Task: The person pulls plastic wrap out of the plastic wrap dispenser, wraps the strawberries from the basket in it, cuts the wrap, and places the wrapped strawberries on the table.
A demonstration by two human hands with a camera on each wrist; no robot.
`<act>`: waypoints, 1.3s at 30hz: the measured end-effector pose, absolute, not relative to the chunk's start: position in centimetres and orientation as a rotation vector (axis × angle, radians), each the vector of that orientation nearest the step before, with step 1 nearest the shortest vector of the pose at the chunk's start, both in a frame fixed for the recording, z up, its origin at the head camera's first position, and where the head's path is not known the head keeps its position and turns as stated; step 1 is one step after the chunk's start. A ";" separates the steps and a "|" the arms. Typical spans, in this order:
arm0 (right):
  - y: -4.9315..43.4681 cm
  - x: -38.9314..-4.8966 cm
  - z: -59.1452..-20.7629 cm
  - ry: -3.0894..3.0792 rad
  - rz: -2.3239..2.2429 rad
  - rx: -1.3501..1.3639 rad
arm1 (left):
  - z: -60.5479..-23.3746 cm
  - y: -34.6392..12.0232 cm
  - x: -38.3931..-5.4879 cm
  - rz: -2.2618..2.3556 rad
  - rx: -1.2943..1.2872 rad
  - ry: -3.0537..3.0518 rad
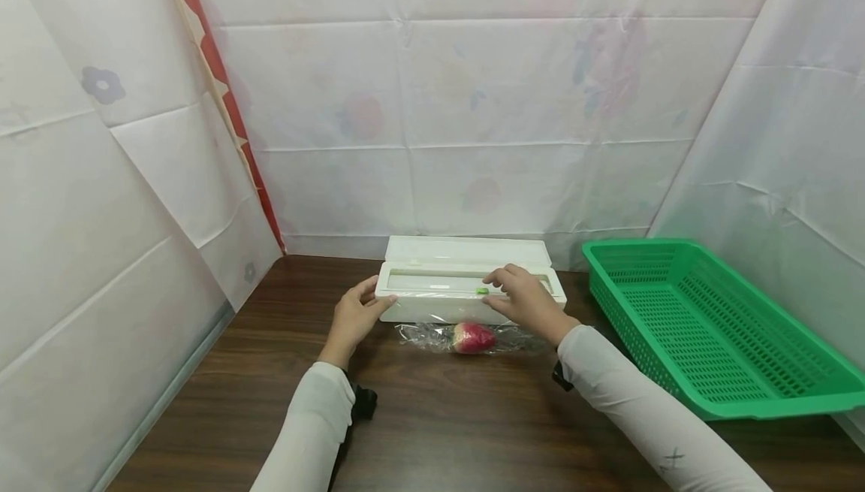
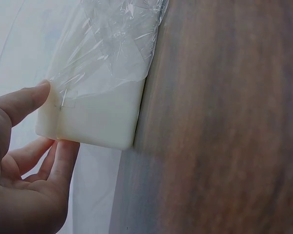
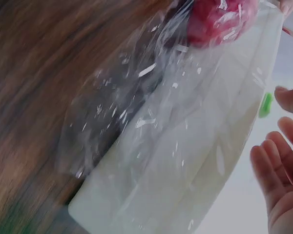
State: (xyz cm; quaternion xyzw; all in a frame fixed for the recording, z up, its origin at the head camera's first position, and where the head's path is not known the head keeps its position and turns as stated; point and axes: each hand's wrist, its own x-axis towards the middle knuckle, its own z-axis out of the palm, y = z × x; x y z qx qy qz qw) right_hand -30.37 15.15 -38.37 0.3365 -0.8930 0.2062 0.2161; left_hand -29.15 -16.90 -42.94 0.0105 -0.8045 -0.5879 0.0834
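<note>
A white cling film dispenser box (image 1: pixel 419 310) stands at the back of the table, its lid (image 1: pixel 466 250) raised behind it. Clear cling film (image 3: pixel 151 122) hangs down over its front. In front of the box lies a red and pale yellow fruit (image 1: pixel 473 337), the film crumpled around it. My left hand (image 1: pixel 354 319) holds the box's left end, thumb on the edge and fingers at the end face. Over the box's right half, my right hand (image 1: pixel 530 303) has loosely bent fingers with nothing between them, its thumb close to a small green slider (image 3: pixel 265 105).
To the right, a green plastic basket (image 1: pixel 649 360) with slotted sides reaches close to my right forearm. Pale patterned sheets (image 1: pixel 405 101) hang behind and on both sides of the brown wood-grain table (image 1: pixel 432 424).
</note>
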 end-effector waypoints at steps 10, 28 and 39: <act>13.7 -30.2 -38.7 -2.529 0.537 0.859 | -42.9 -16.7 -29.2 -1.748 0.034 -2.406; 13.5 -30.4 -38.8 -2.551 0.483 0.803 | -43.1 -16.9 -29.2 -1.763 0.034 -2.404; 13.4 -30.2 -38.8 -2.534 0.499 0.830 | -43.0 -17.0 -29.2 -1.759 0.034 -2.398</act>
